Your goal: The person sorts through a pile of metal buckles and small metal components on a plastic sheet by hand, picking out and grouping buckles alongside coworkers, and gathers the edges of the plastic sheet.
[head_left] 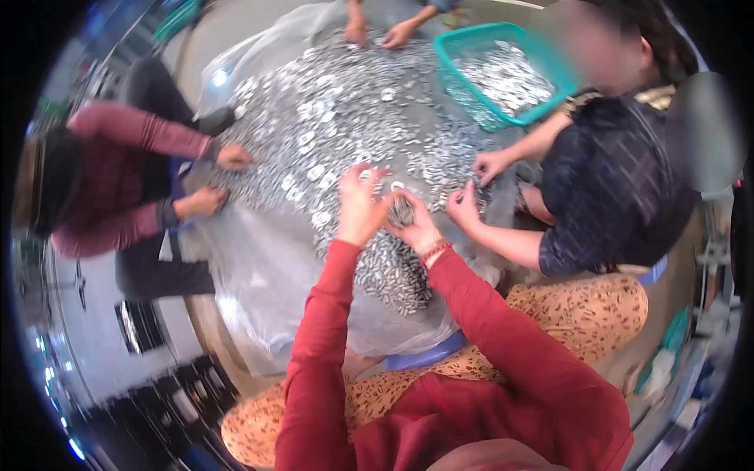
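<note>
A wide spread of small silvery metal pieces (369, 102) lies on a clear plastic sheet (267, 259). Just above it, my left hand (363, 206) has its fingers curved and apart, with a pale piece near the fingertips; whether it touches that piece is unclear. Beside it my right hand (416, 224) is cupped around a clump of small metal pieces (401, 210). A pale ring-like piece (397, 186) shows at its fingertips. Below my hands, a denser heap of small pieces (393, 279) lies on the sheet.
A green basket (514, 118) of metal pieces stands at the back right. Co-workers' hands touch the spread at the left (208, 200), right (465, 204) and far side (393, 35). Larger pale oblong pieces (306, 141) lie scattered among the small ones.
</note>
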Tool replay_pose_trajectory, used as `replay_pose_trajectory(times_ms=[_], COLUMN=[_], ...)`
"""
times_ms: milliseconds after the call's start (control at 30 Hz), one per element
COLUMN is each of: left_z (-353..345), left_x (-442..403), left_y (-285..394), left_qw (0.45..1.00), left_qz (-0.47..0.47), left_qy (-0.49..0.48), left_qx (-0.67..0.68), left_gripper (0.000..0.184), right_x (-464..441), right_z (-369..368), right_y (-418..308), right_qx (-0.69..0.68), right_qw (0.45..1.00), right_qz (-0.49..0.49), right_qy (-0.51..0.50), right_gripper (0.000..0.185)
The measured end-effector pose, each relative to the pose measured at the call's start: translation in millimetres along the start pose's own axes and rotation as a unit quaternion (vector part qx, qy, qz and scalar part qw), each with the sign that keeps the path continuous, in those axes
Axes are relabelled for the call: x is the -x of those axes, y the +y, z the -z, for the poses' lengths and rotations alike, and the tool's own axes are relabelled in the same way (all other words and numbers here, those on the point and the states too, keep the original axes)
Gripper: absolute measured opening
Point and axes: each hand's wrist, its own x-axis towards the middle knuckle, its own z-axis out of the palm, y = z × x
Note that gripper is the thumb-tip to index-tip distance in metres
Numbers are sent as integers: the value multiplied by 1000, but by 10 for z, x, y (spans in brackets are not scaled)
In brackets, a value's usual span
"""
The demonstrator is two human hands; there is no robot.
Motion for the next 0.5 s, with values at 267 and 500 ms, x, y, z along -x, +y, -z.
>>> replay_pose_trajectory(times_ms=[267,500], left_z=[-158,-1010], left_x=[291,817], left_y=[-986,-1306], left_qw=[985,962], left_qz=[137,70], left_qy=[-102,-178], left_qx=[1,-196], left_gripper=[35,52], right_x=[277,-235], right_z=[-1172,-963], right_y=[-2225,-1349], right_qx=[-192,302], right_qw=[944,930], right_qz=[196,182], right_qy=[-187,-106], right_gripper=[63,56])
